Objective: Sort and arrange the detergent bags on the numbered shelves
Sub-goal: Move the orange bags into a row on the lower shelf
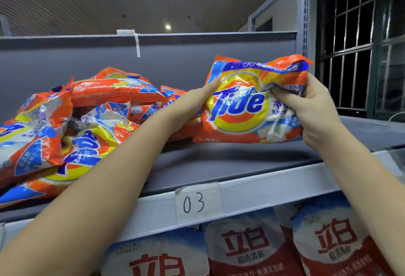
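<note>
An orange Tide detergent bag (241, 113) stands upright on the grey shelf (219, 162) marked with a paper label "03" (198, 202). My right hand (313, 109) pinches the bag's right side, thumb across the front. My left hand (197, 98) holds the bag's left edge, fingers behind it and thumb on the front. A loose heap of several orange Tide bags (76, 122) lies on the shelf's left half.
White, blue and red detergent bags (252, 251) stand in a row on the shelf below. The shelf's grey back panel (175, 63) and an upright post (303, 13) bound the space. A barred window (359, 35) is at the right.
</note>
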Demonstrator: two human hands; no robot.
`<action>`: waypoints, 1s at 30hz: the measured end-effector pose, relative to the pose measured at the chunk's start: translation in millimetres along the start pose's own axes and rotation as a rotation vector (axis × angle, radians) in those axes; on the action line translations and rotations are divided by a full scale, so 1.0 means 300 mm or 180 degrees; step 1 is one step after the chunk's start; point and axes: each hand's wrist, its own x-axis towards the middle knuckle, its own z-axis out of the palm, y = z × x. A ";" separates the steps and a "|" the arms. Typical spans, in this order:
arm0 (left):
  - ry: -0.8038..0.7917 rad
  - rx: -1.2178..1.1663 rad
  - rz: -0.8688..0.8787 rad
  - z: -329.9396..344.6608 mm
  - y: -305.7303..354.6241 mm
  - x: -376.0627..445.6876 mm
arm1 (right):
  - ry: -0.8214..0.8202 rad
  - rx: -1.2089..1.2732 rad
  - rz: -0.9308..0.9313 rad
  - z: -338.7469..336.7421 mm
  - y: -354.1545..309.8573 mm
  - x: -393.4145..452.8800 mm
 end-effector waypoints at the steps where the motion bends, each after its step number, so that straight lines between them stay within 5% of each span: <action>1: -0.0233 -0.0635 -0.0016 0.008 0.019 -0.022 | -0.0017 0.0155 -0.0006 0.002 -0.021 -0.013; 5: -0.0216 -0.1499 0.0366 0.025 0.080 -0.101 | -0.0082 0.0385 0.0101 0.013 -0.091 -0.064; 10: 0.0273 -0.1497 0.0949 0.024 0.108 -0.273 | -0.0418 0.0182 0.0800 0.022 -0.152 -0.202; 16: 0.0982 -0.1471 0.0761 -0.046 0.022 -0.604 | -0.1158 -0.0766 0.0996 0.136 -0.260 -0.481; 23: 0.1500 -0.2207 0.0536 -0.103 -0.193 -1.048 | -0.1116 -0.0134 0.1268 0.344 -0.293 -0.855; 30: 0.1717 -0.1937 -0.0090 -0.194 -0.412 -1.369 | -0.0947 0.0229 0.1943 0.545 -0.236 -1.190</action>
